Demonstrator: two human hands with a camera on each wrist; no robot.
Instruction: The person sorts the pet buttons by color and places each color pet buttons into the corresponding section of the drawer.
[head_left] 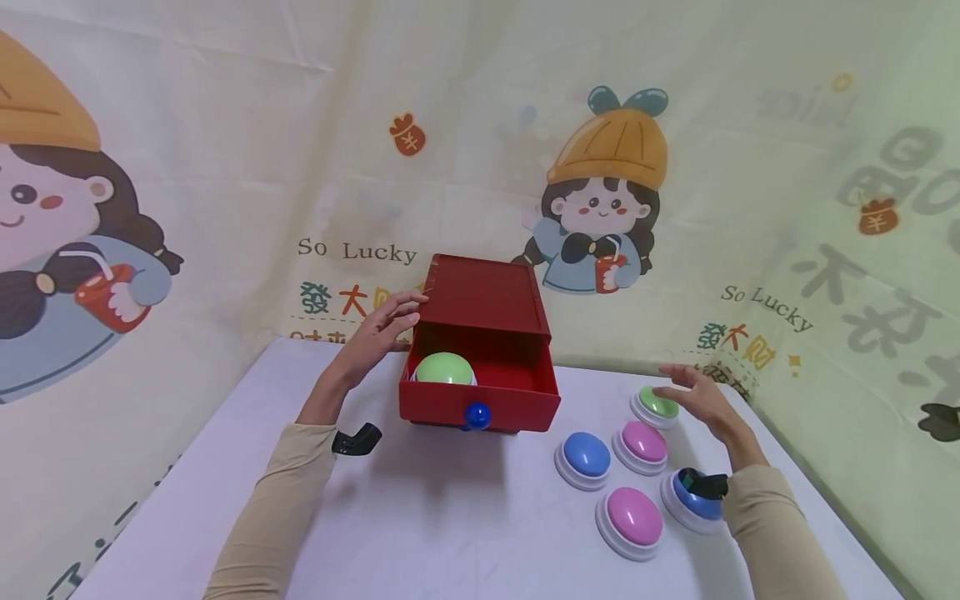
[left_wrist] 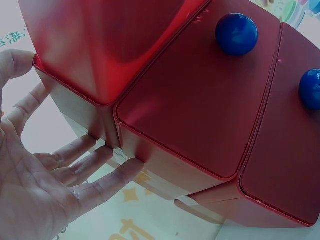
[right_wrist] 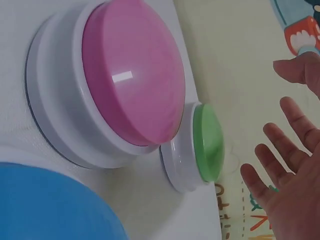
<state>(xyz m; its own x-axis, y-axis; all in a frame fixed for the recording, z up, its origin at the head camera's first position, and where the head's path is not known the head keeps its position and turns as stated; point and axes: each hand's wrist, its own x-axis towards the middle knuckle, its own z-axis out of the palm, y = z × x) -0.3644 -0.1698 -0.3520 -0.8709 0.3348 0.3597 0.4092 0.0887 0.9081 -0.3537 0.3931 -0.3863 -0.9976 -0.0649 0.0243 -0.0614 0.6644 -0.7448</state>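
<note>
A red drawer box (head_left: 487, 292) stands mid-table with its top drawer (head_left: 517, 410) pulled out; a blue knob (head_left: 477, 416) is on the drawer's front. Inside the drawer, at its left, lies a green dome button (head_left: 444, 368) with a white rim. My left hand (head_left: 378, 329) is at the box's left side, fingers extended against or close to the red wall in the left wrist view. Over at the right, my right hand (head_left: 705, 402) hovers with relaxed, spread fingers near another green button (head_left: 658, 402). It holds nothing in the right wrist view.
Left of the right forearm sit two blue buttons (head_left: 587, 454) and two pink buttons (head_left: 635, 515) on the white table (head_left: 450, 542). One blue button is partly behind the right wrist's black camera (head_left: 705, 485). A printed cloth (head_left: 465, 192) hangs behind.
</note>
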